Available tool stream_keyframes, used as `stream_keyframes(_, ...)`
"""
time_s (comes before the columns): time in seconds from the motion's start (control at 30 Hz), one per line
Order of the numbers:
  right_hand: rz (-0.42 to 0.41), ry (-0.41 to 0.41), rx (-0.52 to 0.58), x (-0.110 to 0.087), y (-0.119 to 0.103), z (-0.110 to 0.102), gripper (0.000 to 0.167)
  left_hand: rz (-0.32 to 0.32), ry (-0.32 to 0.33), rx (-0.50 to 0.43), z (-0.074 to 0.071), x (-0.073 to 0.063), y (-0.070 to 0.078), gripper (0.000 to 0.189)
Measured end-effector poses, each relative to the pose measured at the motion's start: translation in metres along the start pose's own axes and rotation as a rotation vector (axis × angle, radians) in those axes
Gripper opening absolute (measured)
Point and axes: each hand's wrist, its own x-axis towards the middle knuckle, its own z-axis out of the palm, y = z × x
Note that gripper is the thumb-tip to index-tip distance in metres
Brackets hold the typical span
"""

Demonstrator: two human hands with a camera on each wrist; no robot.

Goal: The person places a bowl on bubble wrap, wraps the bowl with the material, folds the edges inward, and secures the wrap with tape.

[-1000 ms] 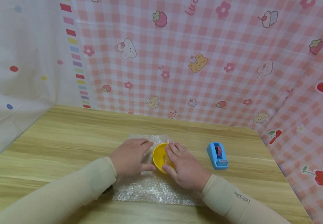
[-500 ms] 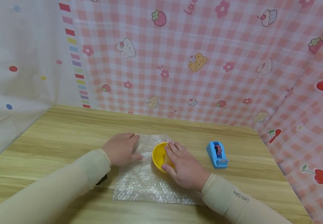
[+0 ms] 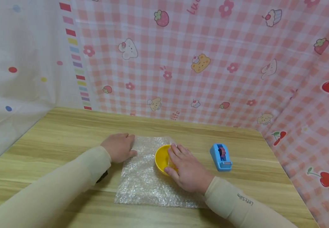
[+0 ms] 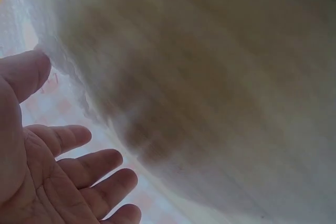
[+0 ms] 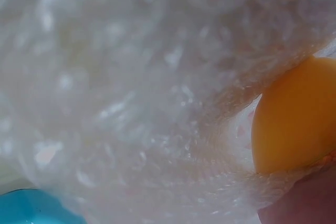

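Note:
A yellow bowl (image 3: 161, 160) stands on a sheet of bubble wrap (image 3: 142, 188) on the table. My right hand (image 3: 188, 171) presses a folded-over part of the wrap against the bowl's right side, fingers extended. That hand covers the bowl's right part. In the right wrist view, bubble wrap (image 5: 121, 93) fills most of the picture beside the bowl's curved wall (image 5: 296, 119). My left hand (image 3: 119, 147) is at the sheet's left edge, apart from the bowl. The left wrist view shows its spread fingers (image 4: 97, 166), with the thumb near the wrap's edge; contact is unclear.
A light blue tape dispenser (image 3: 220, 157) with a pink roll stands right of the right hand. Behind the wooden table (image 3: 76, 126) hangs a pink checked curtain (image 3: 178, 91), which continues along the right side. A pale curtain (image 3: 24, 85) hangs at the left.
My left hand has moved left, from beside the bowl to the wrap's left edge, uncovering more of the sheet. My right hand stays on the wrap and bowl.

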Motion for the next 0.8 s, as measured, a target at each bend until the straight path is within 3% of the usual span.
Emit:
stream_keyframes(0.4,0.002,0.005,-0.003,0.0,-0.0009,-0.0002,0.078,-0.01,-0.023,0.015,0.0021,0.0075,-0.0062,0.071)
stream_keyframes(0.8,-0.015,0.014,0.002,-0.001,0.0001,0.0008,0.077,0.031,-0.008,-0.003,0.0033,0.0101,-0.0037,0.066)
